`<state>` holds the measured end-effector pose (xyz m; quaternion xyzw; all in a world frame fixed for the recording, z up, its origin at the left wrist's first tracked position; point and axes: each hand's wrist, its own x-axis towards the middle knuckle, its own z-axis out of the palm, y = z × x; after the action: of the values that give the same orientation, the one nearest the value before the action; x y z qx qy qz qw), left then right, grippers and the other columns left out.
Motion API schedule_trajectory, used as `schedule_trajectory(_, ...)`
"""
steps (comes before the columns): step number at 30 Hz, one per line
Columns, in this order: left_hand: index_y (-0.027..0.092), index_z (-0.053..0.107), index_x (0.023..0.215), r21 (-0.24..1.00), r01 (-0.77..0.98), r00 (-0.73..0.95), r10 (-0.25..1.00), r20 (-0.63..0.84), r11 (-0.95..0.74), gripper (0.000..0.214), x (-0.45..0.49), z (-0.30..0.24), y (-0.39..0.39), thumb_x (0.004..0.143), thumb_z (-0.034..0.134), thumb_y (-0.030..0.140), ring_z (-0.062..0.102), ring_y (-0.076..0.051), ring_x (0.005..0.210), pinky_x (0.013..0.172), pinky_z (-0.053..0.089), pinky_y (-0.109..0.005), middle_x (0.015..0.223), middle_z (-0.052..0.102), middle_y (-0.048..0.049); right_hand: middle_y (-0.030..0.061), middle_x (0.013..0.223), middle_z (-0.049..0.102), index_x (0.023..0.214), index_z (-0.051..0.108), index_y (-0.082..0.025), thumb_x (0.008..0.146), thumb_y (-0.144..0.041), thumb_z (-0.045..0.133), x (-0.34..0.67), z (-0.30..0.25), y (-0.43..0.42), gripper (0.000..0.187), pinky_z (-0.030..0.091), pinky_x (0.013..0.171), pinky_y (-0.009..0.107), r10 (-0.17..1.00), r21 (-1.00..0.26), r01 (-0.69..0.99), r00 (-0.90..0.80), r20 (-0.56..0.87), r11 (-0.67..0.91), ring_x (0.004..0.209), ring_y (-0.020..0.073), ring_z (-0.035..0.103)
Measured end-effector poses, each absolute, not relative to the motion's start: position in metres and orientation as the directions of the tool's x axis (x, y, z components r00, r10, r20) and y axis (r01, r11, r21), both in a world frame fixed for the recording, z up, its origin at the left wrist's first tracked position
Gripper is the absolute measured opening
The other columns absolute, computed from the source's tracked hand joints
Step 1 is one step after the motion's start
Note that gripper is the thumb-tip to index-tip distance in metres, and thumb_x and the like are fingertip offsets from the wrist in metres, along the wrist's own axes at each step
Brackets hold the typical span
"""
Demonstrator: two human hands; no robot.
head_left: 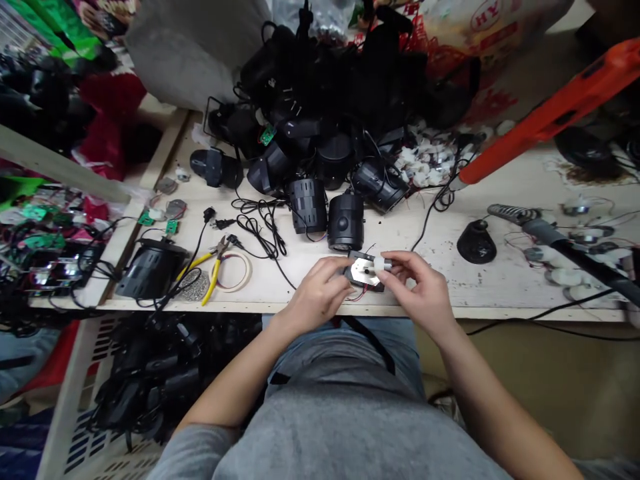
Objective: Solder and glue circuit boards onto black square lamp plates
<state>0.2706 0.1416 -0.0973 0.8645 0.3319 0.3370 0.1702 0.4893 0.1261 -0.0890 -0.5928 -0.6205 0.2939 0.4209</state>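
Observation:
At the table's front edge, my left hand (320, 293) grips a black housing part (373, 287) carrying a shiny metal plate (361, 272). Thin red wires hang below it. The fingers of my right hand (423, 288) pinch a small silver motor with a white plastic end (383, 264), held against the plate's right side. Whether the two are joined I cannot tell. Just behind my hands stand two black lamp housings, the nearer one (345, 223) upright and the other (307, 205) slightly left.
Yellow-handled pliers (215, 273), a tape roll (249, 270) and tangled black cables (260, 227) lie left. A heap of black housings (320, 80) fills the back. Rightward are an orange bar (550, 113), a spring-ended rod (550, 233), a black cone-shaped piece (476, 241) and several white-and-silver motors (575, 273).

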Motion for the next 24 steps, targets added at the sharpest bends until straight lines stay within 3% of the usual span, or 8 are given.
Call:
schedule_trajectory(7, 0.018, 0.066, 0.091, 0.506, 0.47, 0.592, 0.684, 0.427, -0.723, 0.015, 0.278, -0.119, 0.136, 0.099, 0.053, 0.018, 0.064, -0.021, 0.114, 0.096, 0.057, -0.04, 0.111, 0.07, -0.01, 0.006, 0.089, 0.07, 0.107, 0.067, -0.021, 0.094, -0.023, 0.059, 0.489, -0.086, 0.132, 0.016, 0.053, 0.077, 0.038, 0.864, -0.422, 0.782, -0.282, 0.418, 0.459, 0.083, 0.0231, 0.063)
schedule_trajectory(11, 0.018, 0.064, 0.088, 0.482, 0.487, 0.582, 0.682, 0.443, -0.728, 0.017, 0.281, -0.124, 0.132, 0.1, 0.052, 0.021, 0.064, -0.02, 0.11, 0.094, 0.056, -0.038, 0.109, 0.07, -0.009, 0.0093, 0.084, 0.065, 0.11, 0.068, -0.016, 0.095, -0.021, 0.055, 0.479, -0.083, 0.134, 0.02, 0.05, 0.075, 0.04, 0.829, -0.201, 0.836, -0.417, 0.373, 0.511, 0.082, 0.0262, 0.056)
schedule_trajectory(13, 0.018, 0.064, 0.088, 0.462, 0.5, 0.584, 0.679, 0.445, -0.733, 0.019, 0.282, -0.126, 0.131, 0.101, 0.051, 0.02, 0.063, -0.02, 0.11, 0.093, 0.056, -0.037, 0.109, 0.069, -0.0092, 0.0112, 0.086, 0.064, 0.113, 0.068, -0.013, 0.096, -0.019, 0.052, 0.476, -0.083, 0.136, 0.024, 0.05, 0.074, 0.041, 0.828, -0.174, 0.833, -0.453, 0.331, 0.525, 0.083, 0.0274, 0.054)
schedule_trajectory(19, 0.018, 0.063, 0.092, 0.422, 0.508, 0.572, 0.661, 0.486, -0.751, 0.014, 0.285, -0.131, 0.129, 0.101, 0.051, 0.019, 0.063, -0.02, 0.107, 0.09, 0.054, -0.036, 0.106, 0.069, -0.0088, 0.0108, 0.088, 0.063, 0.117, 0.066, -0.012, 0.098, -0.023, 0.054, 0.481, -0.087, 0.144, 0.025, 0.051, 0.076, 0.039, 0.834, -0.255, 0.805, -0.456, 0.311, 0.536, 0.084, 0.0266, 0.055)
schedule_trajectory(24, 0.018, 0.062, 0.093, 0.398, 0.54, 0.579, 0.671, 0.464, -0.742, 0.014, 0.286, -0.131, 0.127, 0.101, 0.05, 0.018, 0.063, -0.02, 0.104, 0.089, 0.054, -0.035, 0.105, 0.068, -0.0077, 0.011, 0.085, 0.063, 0.109, 0.067, -0.011, 0.097, -0.022, 0.053, 0.48, -0.087, 0.142, 0.021, 0.049, 0.074, 0.041, 0.818, -0.207, 0.812, -0.463, 0.342, 0.546, 0.08, 0.0271, 0.052)
